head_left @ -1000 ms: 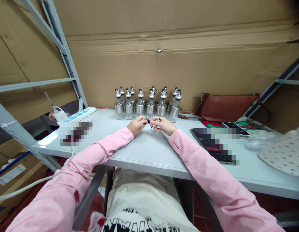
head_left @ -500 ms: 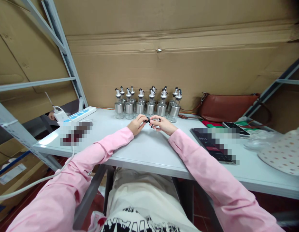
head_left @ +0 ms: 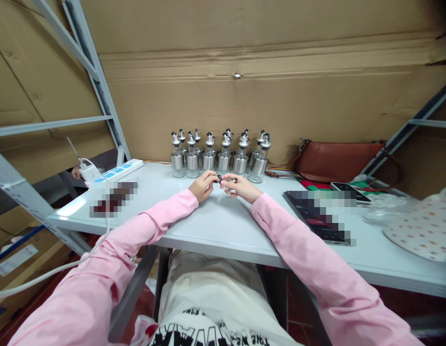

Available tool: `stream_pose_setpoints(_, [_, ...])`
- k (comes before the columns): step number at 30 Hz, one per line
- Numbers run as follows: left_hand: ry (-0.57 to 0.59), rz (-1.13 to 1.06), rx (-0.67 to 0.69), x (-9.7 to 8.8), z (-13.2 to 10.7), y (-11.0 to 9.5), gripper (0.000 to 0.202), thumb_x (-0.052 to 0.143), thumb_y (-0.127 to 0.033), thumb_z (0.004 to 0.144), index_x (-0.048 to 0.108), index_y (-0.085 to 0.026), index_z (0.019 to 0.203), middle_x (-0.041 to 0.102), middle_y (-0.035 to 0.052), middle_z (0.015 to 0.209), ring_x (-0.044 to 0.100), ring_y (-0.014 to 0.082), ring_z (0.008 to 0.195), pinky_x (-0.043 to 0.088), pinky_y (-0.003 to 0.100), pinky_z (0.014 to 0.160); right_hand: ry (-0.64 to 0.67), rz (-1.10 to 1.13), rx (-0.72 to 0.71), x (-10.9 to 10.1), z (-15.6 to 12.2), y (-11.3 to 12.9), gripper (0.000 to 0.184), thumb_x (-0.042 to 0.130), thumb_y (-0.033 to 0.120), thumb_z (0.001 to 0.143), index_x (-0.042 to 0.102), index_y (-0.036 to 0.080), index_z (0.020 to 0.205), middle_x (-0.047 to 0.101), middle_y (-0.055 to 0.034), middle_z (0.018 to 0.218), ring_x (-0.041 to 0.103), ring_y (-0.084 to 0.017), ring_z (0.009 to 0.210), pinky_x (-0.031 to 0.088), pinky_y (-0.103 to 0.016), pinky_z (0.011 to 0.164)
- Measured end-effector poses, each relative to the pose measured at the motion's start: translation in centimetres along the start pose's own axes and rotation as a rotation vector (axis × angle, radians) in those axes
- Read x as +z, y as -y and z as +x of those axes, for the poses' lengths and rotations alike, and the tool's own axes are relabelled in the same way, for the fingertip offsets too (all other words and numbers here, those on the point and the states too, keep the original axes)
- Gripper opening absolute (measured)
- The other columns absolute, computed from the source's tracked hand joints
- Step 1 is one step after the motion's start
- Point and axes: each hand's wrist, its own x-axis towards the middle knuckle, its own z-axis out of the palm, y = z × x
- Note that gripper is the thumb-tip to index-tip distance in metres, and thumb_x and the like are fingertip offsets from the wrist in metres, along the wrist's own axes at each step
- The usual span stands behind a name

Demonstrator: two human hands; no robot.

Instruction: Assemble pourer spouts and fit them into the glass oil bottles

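Above the middle of the table, my left hand [head_left: 204, 186] pinches a small black piece [head_left: 219, 178] in its fingertips. Its exact kind is too small to make out. My right hand [head_left: 245, 189] meets it from the other side, thumb and fingers closed at the piece's right end. Something small and dark shows among the right fingers, too small to name. Just behind the hands stand several glass oil bottles [head_left: 259, 166] with steel sleeves and black-tipped pour spouts.
A white power strip [head_left: 124, 169] with a plugged-in charger lies on the left of the table [head_left: 215, 226]. To the right are a dark tablet-like device [head_left: 298, 204], a phone [head_left: 352, 193], a brown bag [head_left: 338, 161] and a dotted cloth [head_left: 420, 226]. Cardboard [head_left: 244, 105] walls the back.
My hands have shifted slightly left with the black piece. The dark part that stuck out below the right fingers no longer shows. The bottles stand as before.
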Motion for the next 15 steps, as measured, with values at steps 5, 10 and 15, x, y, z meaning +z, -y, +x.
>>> stream_pose_setpoints(5, [-0.002, 0.007, -0.02, 0.09, 0.06, -0.06, 0.019, 0.037, -0.011, 0.082, 0.048, -0.016, 0.097, 0.05, 0.0078, 0.095, 0.053, 0.0128, 0.086, 0.047, 0.026, 0.077, -0.001, -0.013, -0.013, -0.13, 0.1, -0.05, 0.042, 0.069, 0.042, 0.056, 0.052, 0.016, 0.084, 0.055, 0.0009, 0.066, 0.043, -0.006, 0.051, 0.028, -0.017, 0.04])
stream_pose_setpoints(10, [0.056, 0.063, -0.044, 0.3, -0.09, 0.08, 0.016, 0.041, -0.016, 0.083, 0.048, -0.015, 0.097, 0.055, 0.0053, 0.087, 0.055, 0.0106, 0.068, 0.047, 0.026, 0.07, -0.012, -0.032, -0.021, -0.33, 0.18, -0.2, 0.04, 0.069, 0.042, 0.056, 0.053, 0.016, 0.081, 0.053, 0.002, 0.062, 0.044, -0.006, 0.05, 0.028, -0.017, 0.04])
stream_pose_setpoints(15, [0.085, 0.029, -0.07, 0.41, -0.4, 0.16, 0.017, 0.041, -0.018, 0.083, 0.047, -0.015, 0.099, 0.059, 0.0015, 0.079, 0.057, 0.0096, 0.066, 0.046, 0.022, 0.067, 0.002, -0.054, -0.02, -0.4, 0.2, -0.33, 0.04, 0.069, 0.044, 0.057, 0.053, 0.017, 0.081, 0.052, 0.002, 0.063, 0.044, -0.007, 0.051, 0.028, -0.017, 0.04])
